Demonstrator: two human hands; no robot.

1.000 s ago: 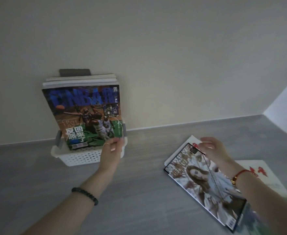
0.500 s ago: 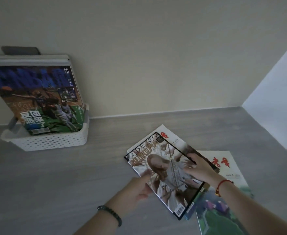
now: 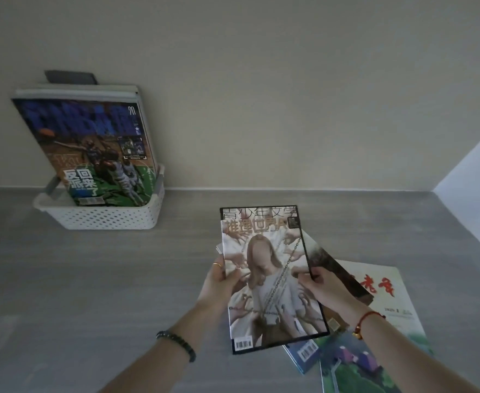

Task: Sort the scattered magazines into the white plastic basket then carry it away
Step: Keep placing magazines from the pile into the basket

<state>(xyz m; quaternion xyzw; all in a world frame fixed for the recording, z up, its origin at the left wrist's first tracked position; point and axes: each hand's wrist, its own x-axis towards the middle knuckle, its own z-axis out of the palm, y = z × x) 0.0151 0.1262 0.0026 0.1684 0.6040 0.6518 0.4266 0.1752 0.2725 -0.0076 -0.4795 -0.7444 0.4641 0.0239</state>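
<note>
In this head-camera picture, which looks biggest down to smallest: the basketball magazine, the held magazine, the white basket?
1-2. Basketball magazine and held magazine: alike; nearness makes ranking unsure.
3. White basket.

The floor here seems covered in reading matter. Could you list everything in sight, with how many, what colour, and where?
basket: one, white, perforated, on the floor by the wall, left.
basketball magazine: one, blue and green cover, upright in the basket, frontmost of several.
held magazine: one, pale cover with black border, lifted above the pile.
loose magazines: at least three, white, dark and blue-green, on the floor at right.
floor: grey.
wall: cream.
left hand: dark bead bracelet, grip on the left edge.
right hand: red cord bracelet, grip on the right edge.
</note>
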